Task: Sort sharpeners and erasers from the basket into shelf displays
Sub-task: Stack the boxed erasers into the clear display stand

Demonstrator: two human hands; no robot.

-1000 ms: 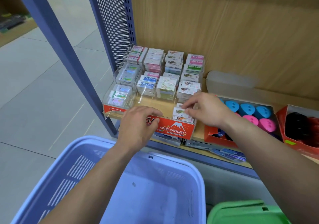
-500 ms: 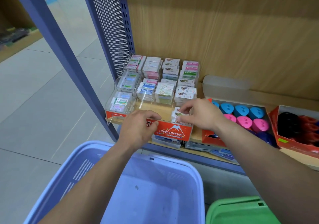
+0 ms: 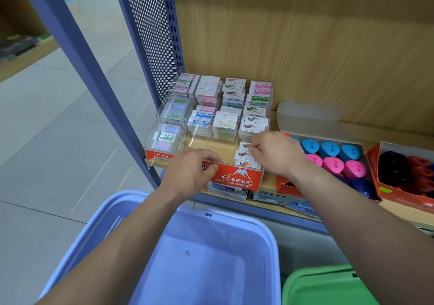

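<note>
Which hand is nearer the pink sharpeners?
Right. The right hand, pinching an eraser, is left of the pink sharpeners; the left hand holds the front edge of the eraser display, farther left.

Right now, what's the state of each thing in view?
Clear acrylic eraser display, mostly stocked; front middle slots bare.
Left hand, grips the display's front rim.
Right hand, pinches a white fish-print eraser, front-right slot.
Blue plastic basket, no stock visible.
Red cardboard sharpener box, open, holds blue and pink sharpeners.

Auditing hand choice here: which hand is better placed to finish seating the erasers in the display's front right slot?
Right. The right hand pinches the eraser stack in that slot; the left hand grips the eraser display by its front lip, likely steadying it.
</note>
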